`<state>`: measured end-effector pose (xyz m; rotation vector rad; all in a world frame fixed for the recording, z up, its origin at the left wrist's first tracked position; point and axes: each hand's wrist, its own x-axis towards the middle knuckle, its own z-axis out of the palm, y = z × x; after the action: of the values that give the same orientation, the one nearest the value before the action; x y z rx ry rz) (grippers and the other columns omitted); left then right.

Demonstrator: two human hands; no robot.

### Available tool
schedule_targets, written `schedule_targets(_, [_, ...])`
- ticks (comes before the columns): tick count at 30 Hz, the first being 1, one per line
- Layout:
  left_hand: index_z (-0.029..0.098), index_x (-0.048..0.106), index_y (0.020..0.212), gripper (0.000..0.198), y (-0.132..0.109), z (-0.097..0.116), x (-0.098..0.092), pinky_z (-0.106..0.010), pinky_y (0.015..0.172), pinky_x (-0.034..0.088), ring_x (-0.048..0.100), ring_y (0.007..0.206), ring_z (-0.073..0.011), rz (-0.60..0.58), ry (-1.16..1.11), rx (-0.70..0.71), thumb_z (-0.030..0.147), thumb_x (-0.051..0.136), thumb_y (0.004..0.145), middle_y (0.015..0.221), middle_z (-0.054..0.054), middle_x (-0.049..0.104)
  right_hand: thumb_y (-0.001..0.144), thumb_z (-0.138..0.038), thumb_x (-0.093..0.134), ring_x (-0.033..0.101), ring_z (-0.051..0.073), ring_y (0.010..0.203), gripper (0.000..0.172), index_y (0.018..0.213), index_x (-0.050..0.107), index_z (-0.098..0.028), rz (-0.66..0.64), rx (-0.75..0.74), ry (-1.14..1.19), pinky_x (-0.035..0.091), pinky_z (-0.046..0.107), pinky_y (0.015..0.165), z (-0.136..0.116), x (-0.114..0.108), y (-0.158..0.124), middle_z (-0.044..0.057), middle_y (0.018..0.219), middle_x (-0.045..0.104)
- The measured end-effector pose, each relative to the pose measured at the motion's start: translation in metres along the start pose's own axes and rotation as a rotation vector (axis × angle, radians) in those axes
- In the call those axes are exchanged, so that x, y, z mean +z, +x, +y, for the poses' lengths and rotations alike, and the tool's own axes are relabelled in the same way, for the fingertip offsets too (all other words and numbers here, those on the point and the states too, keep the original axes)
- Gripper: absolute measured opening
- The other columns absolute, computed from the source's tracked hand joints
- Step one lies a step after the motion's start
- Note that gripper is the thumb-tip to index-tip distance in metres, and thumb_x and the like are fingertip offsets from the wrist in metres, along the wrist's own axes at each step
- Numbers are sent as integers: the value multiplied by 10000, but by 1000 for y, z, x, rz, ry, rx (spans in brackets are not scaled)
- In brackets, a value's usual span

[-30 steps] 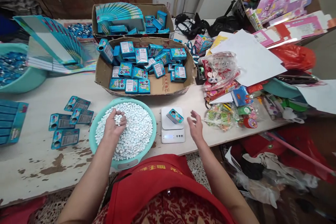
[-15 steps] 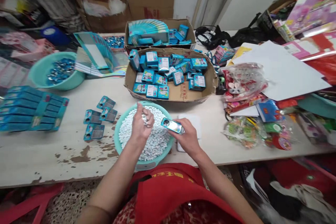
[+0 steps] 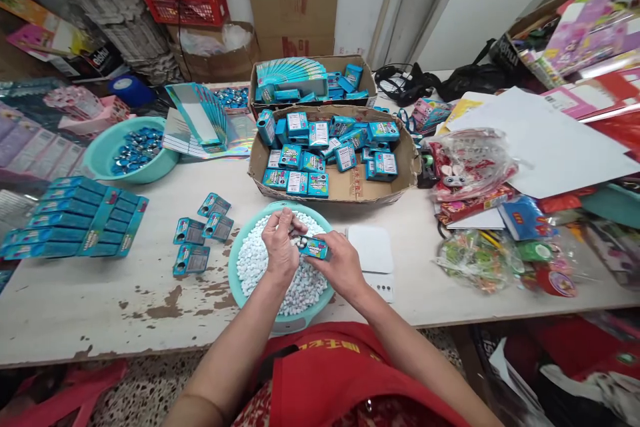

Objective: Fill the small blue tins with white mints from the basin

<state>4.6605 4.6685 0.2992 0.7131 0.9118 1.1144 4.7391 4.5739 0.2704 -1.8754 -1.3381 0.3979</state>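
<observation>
In my right hand [image 3: 340,265] is a small blue candy box [image 3: 313,247], held tilted over a turquoise basin [image 3: 239,280]. My left hand [image 3: 281,247] is closed around some white candies [image 3: 300,300] at the box's left end. Many more of these candies fill the basin below both hands. Left of the basin, several flat-lying blue boxes [image 3: 191,259] rest on the table. Behind the basin, a cardboard box [image 3: 345,192] holds many filled-out blue boxes like the one I hold.
A white scale [image 3: 371,250] stands right of the basin. Stacked blue cartons [image 3: 75,220] and a basin of shiny blue pieces [image 3: 131,177] are at the left. A second cardboard box [image 3: 373,90] stands behind. Bagged toys [image 3: 473,260] and white sheets [image 3: 545,140] cover the right side.
My left hand has moved right with its candies to meet the blue candy box. The box has turned so its printed side faces up. The view has shifted slightly.
</observation>
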Motion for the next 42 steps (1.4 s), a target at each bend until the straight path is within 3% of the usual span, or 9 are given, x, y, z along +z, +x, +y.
schedule_targets(6, [172,534,666,361,6,-2,2,-178,348,184,304,362,-28,-18,-27,-37,434,781,635,473,81,361,656,-254,790,596,263,907,370,987,633,-204,-16,44,19,480,385,770,2,3,3,64,940,655])
schedule_targets(12, [182,535,744,347,21,-2,-17,-170,356,158,239,362,-36,-55,11,-71,445,746,660,465,100,306,668,-249,771,602,237,918,341,982,644,-218,15,139,262,482,362,792,13,-4,-3,42,944,647])
schedule_targets(15, [199,585,751,281,34,-7,-45,-205,459,356,468,488,-106,-125,447,-19,463,667,704,527,36,487,689,-282,751,613,208,865,309,975,651,-222,91,206,401,493,327,761,25,-17,-11,32,932,638])
schedule_targets(17, [208,644,781,252,41,-13,-63,-309,715,476,604,803,-207,-239,843,64,437,666,679,776,-45,656,686,-309,753,614,200,853,313,971,653,-223,173,241,419,495,318,758,39,-25,-15,28,926,638])
schedule_targets(20, [211,674,903,320,46,-22,-76,-428,979,385,548,1091,-288,-284,1100,138,451,613,700,1078,-88,663,688,-339,751,614,203,881,333,982,651,-221,284,297,370,490,326,794,66,-34,-22,32,949,645])
schedule_targets(24, [183,655,954,390,47,-26,-71,-424,952,417,585,1038,-279,-198,1058,37,486,564,727,1063,-101,673,683,-412,742,616,216,890,374,979,648,-203,379,390,305,486,355,823,110,-36,-33,46,952,657])
schedule_targets(29, [181,663,898,378,47,-25,-61,-384,911,446,599,994,-265,-194,1036,30,497,581,706,1014,-87,686,640,-459,741,619,241,894,424,951,645,-186,407,514,295,486,397,832,145,-32,-50,63,948,666])
schedule_targets(36, [185,669,883,342,42,-27,-67,-366,905,440,610,970,-246,-182,1006,32,473,598,712,998,-70,690,654,-488,721,527,266,1141,639,1176,539,-167,448,539,324,426,448,972,147,-45,-69,140,1251,563])
schedule_targets(42, [183,670,848,304,37,-34,-76,-351,878,450,617,924,-232,-125,944,40,445,621,702,938,-58,691,765,-573,536,556,258,1068,580,1136,536,-127,586,684,234,472,448,893,154,-65,-102,185,1206,573])
